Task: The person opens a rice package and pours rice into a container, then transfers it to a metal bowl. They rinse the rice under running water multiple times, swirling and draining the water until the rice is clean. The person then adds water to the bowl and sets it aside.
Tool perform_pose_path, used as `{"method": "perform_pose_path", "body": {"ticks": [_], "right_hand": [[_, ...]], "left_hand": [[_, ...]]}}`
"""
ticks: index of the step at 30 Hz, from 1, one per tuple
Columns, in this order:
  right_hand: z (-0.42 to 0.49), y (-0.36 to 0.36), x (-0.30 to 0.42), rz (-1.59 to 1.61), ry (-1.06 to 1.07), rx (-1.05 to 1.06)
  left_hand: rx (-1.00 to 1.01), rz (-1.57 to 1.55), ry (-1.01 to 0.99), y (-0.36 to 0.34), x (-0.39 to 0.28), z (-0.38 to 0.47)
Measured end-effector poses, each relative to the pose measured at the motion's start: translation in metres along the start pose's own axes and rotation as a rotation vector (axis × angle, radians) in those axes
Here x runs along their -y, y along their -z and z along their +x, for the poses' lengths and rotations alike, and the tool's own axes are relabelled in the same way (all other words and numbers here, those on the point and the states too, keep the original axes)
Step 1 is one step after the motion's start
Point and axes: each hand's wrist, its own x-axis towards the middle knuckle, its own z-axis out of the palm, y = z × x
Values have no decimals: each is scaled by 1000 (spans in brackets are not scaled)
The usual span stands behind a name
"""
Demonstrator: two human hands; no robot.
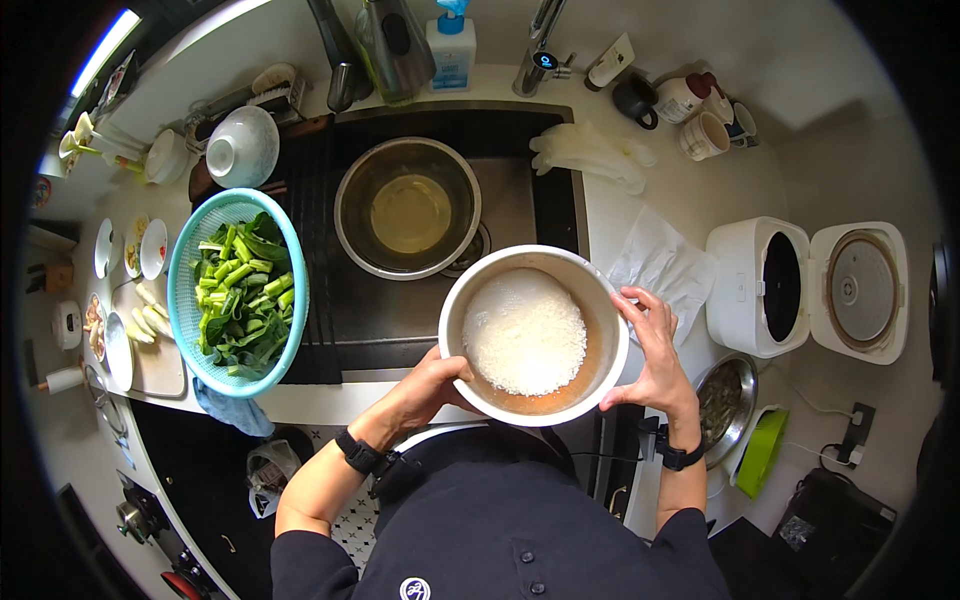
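Note:
Both my hands hold a round rice cooker inner pot (600,341) by its rim, over the front edge of the sink. White rice (529,337) lies heaped inside the pot, with some of the pot's bottom showing at the lower right. My left hand (431,382) grips the pot's left side, thumb at the rim. On the right side, my right hand (649,352) spreads its fingers and thumb along the rim. Just beyond the pot, a steel bowl (352,244) of cloudy yellowish liquid sits in the sink (386,322).
A turquoise basket (300,337) of chopped leafy greens stands left of the bowl. At the right, the white rice cooker (731,292) has its lid (859,292) raised. The tap (534,71) rises behind the sink. Gloves (589,150) and a crumpled white bag (660,262) lie on the right counter.

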Motion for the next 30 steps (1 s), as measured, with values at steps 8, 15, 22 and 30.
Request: {"method": "perform_pose_path", "body": {"ticks": [8, 15, 22, 30], "right_hand": [[2, 2, -6, 20, -43, -20], [10, 0, -10, -49, -58, -47], [27, 3, -12, -77, -42, -33], [49, 10, -12, -95, -14, -32]], "left_hand": [[96, -53, 70, -1, 5, 8], [120, -67, 117, 5, 8, 16], [146, -155, 138, 10, 6, 22], [289, -234, 172, 14, 3, 29]]}}
